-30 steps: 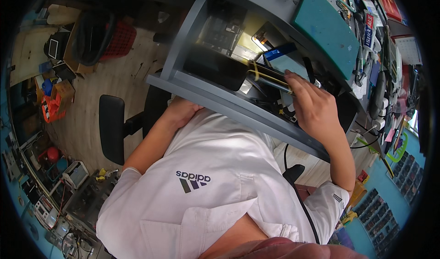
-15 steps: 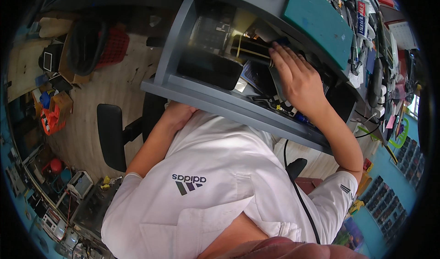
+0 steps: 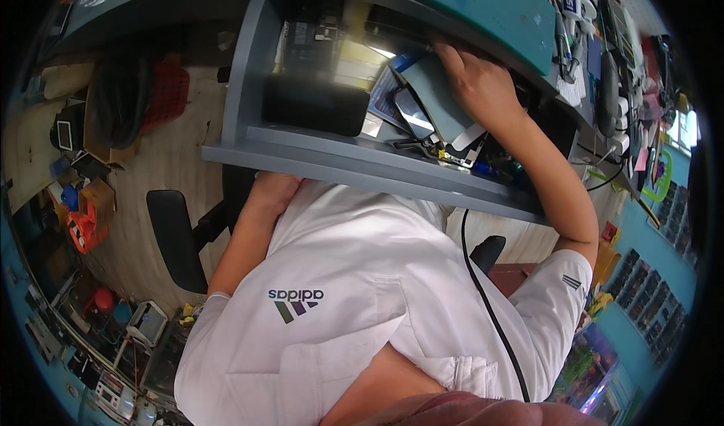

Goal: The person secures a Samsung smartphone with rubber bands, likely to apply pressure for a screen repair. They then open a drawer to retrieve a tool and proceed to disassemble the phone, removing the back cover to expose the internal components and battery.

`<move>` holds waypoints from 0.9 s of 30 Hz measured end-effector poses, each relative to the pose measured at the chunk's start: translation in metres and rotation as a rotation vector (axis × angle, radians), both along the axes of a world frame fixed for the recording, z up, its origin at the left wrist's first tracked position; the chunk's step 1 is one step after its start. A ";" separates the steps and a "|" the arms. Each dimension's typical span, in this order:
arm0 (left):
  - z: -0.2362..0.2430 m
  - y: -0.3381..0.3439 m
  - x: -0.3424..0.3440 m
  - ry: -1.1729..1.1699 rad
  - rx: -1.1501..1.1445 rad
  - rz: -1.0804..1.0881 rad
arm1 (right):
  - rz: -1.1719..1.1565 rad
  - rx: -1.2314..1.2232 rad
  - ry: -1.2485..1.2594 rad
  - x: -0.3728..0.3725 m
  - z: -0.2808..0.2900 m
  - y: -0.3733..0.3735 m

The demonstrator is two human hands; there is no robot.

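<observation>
My right hand (image 3: 479, 87) reaches into the back of an open grey drawer (image 3: 354, 170), fingers bent over a dark object (image 3: 400, 34) at the rear; its grip is partly hidden. Beneath it lie a pale blue-grey flat panel (image 3: 441, 98), a small phone with a shiny screen (image 3: 415, 115) and blue flat items (image 3: 385, 94). A larger black device (image 3: 313, 109) lies at the drawer's left, beside clear cases (image 3: 305, 41). My left hand (image 3: 275, 188) is curled just under the drawer's front edge, against my white shirt; what it holds, if anything, is hidden.
A teal mat (image 3: 486, 11) and cluttered tools (image 3: 581, 41) lie on the desk above the drawer. A chair armrest (image 3: 173, 237), a red basket (image 3: 162, 94) and boxes (image 3: 94, 200) stand at left. A black cable (image 3: 483, 290) hangs across my shirt.
My right hand has moved up toward the drawer's back; the banded dark bundle went with it and is mostly hidden. The pale panel and small phone are more exposed. The view has shifted.
</observation>
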State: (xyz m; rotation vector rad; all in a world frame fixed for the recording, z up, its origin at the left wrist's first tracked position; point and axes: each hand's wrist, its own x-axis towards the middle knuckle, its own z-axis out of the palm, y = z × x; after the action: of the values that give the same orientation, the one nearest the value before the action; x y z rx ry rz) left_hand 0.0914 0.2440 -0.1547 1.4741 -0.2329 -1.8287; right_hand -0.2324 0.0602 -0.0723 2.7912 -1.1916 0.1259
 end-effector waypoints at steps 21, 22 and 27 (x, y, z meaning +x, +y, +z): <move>-0.033 0.012 0.018 0.019 0.044 0.027 | 0.237 0.194 -0.215 -0.003 0.051 0.048; -0.030 0.015 0.019 0.005 0.069 0.023 | 0.268 0.245 -0.226 -0.005 0.059 0.055; -0.033 0.026 0.057 0.000 -0.057 -0.097 | 0.254 0.359 -0.310 -0.022 0.090 0.078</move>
State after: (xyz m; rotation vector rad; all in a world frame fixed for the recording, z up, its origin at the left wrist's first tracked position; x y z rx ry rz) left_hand 0.1483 0.2699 -0.1874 1.4453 -0.3589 -1.8831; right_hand -0.2544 0.1385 0.0174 3.3305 -0.9877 0.4181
